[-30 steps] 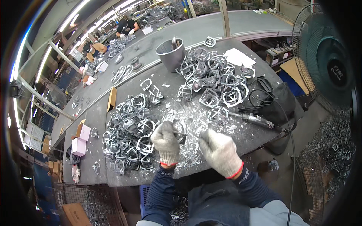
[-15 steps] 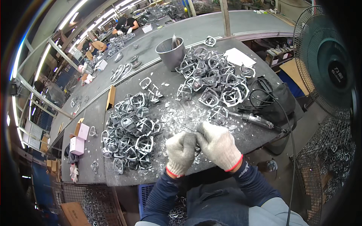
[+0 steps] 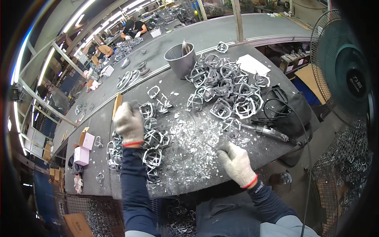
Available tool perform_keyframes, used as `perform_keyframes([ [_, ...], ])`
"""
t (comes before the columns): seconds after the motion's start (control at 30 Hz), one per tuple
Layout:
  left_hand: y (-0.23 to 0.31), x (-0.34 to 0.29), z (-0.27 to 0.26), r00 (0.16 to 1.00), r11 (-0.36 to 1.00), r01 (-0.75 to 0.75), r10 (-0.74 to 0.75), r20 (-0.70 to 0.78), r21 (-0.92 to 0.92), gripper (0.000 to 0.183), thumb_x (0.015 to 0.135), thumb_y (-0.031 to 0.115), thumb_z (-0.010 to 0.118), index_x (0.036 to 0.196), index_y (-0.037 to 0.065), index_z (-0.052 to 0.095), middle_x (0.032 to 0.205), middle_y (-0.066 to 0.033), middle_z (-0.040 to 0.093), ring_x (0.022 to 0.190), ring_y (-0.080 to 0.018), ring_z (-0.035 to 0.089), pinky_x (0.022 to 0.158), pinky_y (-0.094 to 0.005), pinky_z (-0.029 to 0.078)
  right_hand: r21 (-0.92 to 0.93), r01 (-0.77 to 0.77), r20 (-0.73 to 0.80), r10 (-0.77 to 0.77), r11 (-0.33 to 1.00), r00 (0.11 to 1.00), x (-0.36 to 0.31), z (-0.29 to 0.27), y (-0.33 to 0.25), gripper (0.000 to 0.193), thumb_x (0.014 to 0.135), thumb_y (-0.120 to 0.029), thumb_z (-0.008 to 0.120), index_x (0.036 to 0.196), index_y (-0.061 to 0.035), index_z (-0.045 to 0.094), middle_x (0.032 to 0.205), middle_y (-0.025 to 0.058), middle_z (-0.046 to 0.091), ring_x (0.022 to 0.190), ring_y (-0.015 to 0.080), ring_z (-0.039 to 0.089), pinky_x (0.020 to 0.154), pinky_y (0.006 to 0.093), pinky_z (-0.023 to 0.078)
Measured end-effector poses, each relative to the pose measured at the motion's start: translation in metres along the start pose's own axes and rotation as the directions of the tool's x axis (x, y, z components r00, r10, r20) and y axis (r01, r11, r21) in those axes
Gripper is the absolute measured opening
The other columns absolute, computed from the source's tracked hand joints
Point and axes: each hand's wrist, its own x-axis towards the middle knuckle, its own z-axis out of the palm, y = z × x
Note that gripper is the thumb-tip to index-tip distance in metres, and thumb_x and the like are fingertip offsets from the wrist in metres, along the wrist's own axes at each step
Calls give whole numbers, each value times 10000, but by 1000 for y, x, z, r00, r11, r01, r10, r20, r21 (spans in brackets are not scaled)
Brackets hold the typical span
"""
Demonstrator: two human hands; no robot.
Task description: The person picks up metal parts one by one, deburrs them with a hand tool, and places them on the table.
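My left hand (image 3: 129, 123), in a pale knitted glove with a red cuff, is over the left heap of metal frame castings (image 3: 154, 139). Its fingers are curled, and whatever they hold, if anything, is hidden. My right hand (image 3: 237, 164), gloved the same way, is closed around a thin metal rod (image 3: 210, 146) just above the bench. The rod points left and away from me, over a scatter of silvery metal flakes (image 3: 189, 134). One casting (image 3: 231, 128) lies beyond my right hand.
A second heap of castings (image 3: 225, 85) lies at the back, beside a grey bucket (image 3: 181, 59) and white paper (image 3: 252, 64). At the right are a corded hand tool (image 3: 268, 132), a black bag (image 3: 294, 110) and a fan (image 3: 347, 71). Two people work far left.
My hands were together over the bench front. My left hand has moved left and away to the left heap; my right hand has shifted slightly right and nearer, still with the rod.
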Motion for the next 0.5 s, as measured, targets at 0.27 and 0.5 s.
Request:
perform_keyframes([
  [0.27, -82, -5, 58, 580, 918, -167, -204, 789, 360, 216, 965, 288, 724, 1111, 139, 776, 1112, -157, 768, 1030, -372, 758, 925, -578, 571, 29, -162, 55, 160, 986, 986, -9, 0, 34, 211, 1003, -189, 730, 1108, -10, 769, 989, 218, 782, 948, 380, 784, 859, 422, 606],
  [0.5, 81, 2, 96, 652, 918, 232, 98, 752, -321, 436, 998, 373, 696, 1263, 28, 718, 1246, -270, 745, 1194, -448, 723, 1047, -534, 566, 64, -183, 39, 181, 981, 983, 0, -2, 31, 211, 1008, -176, 719, 1116, -4, 773, 992, 207, 783, 939, 357, 792, 857, 416, 609],
])
